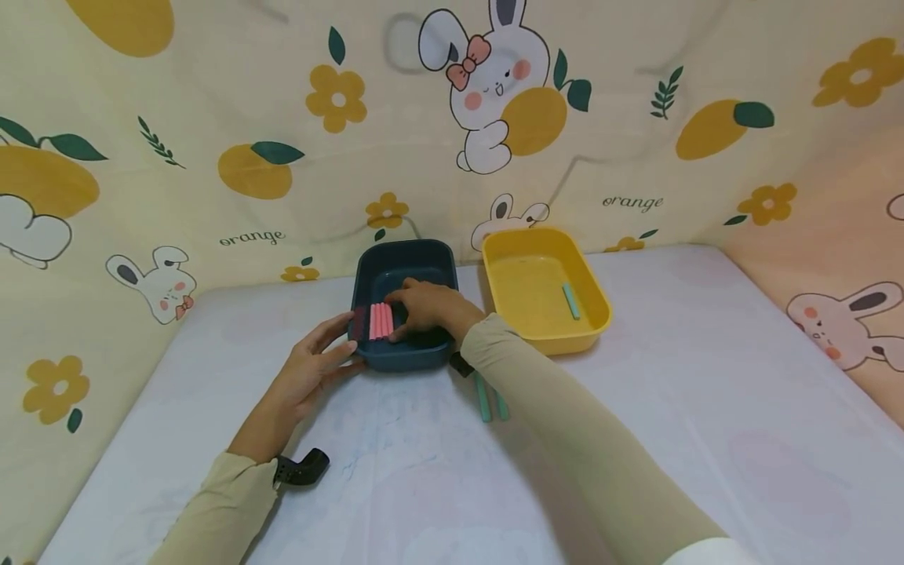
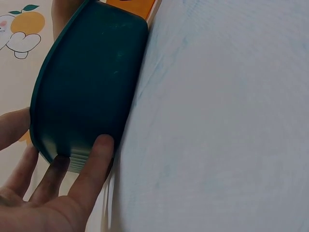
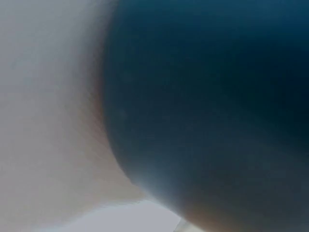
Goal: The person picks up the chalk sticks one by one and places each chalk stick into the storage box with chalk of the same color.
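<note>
In the head view, a row of several slim pink sticks [image 1: 381, 321] lies side by side in the dark blue-green bin [image 1: 410, 362], near its left wall. My right hand [image 1: 429, 304] reaches into this bin, thumb and fingertips at the two ends of the row's rightmost stick, pinching it. Outside, my left hand [image 1: 318, 365] touches the bin's left side and front left corner. The left wrist view shows its fingers [image 2: 99, 157] fairly straight and spread against the bin's outer wall [image 2: 91, 72]. Only a blurred dark surface of the bin [image 3: 193, 96] fills much of the right wrist view.
A yellow bin [image 1: 558, 343] stands to the right of the dark one, with a mint-green stick [image 1: 570, 301] inside. Two more mint-green sticks [image 1: 483, 399] lie on the white cloth [image 1: 410, 486] beside my right forearm. Patterned fabric [image 1: 339, 173] rises behind the table.
</note>
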Available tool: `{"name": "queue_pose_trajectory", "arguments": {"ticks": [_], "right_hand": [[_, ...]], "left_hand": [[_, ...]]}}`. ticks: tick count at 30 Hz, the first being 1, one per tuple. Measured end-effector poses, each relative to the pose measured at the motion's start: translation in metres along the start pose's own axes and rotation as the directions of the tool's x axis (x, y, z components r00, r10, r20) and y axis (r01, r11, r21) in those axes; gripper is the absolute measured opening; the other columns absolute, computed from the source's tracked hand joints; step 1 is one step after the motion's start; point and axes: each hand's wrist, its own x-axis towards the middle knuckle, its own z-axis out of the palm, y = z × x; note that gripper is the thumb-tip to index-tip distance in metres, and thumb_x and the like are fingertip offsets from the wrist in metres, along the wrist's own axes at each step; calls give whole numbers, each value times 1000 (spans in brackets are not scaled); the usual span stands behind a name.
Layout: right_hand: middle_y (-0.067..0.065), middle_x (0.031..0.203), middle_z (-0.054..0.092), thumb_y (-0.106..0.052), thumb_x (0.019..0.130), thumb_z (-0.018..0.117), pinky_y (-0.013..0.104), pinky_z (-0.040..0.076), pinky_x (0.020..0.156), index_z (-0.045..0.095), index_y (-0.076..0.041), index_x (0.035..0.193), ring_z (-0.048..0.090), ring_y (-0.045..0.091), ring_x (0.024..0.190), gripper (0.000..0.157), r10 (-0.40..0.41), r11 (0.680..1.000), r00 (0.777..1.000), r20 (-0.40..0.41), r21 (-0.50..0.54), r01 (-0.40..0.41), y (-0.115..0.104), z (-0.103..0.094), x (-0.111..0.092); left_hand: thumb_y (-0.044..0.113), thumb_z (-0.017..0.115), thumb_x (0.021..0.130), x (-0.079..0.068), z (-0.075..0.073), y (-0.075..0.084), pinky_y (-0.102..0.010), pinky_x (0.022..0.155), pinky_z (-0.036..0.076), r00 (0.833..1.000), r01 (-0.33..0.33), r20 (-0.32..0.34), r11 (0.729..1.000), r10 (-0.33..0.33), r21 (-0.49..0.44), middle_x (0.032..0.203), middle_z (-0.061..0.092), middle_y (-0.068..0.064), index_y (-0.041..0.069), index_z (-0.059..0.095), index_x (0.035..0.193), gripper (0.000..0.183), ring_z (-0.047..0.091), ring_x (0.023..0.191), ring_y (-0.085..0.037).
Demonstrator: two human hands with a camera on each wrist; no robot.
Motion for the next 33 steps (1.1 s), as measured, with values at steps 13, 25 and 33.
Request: {"name": "queue_pose_trajectory", "arguments": {"ticks": [13,25,33], "right_hand": [[5,152,44,-55,92,63,45,42,115,39,-27,152,49,23,134,70,-135,989,969,-206,38,146,2,0,-8],[-1,150,48,-54,96,57,43,37,119,42,-28,151,43,19,138,62,-201,965,927,-317,98,243,23,11,-47],[0,152,45,-57,93,60,46,39,117,45,-31,148,40,21,140,63,-130,958,913,-387,189,216,41,13,-98]], "left_hand": [[18,59,100,-2,2,1,-46,108,48,1000,-14,-5,1000,14,2,165,22,-11,16,29,157,64,58,114,-17],[14,57,101,-2,5,4,-47,108,46,999,28,-35,1000,-28,0,165,22,-10,19,31,157,61,57,117,-21],[12,56,101,1,4,2,-44,107,48,997,46,-58,999,-46,9,165,23,-7,21,32,157,61,52,125,-25]]}}
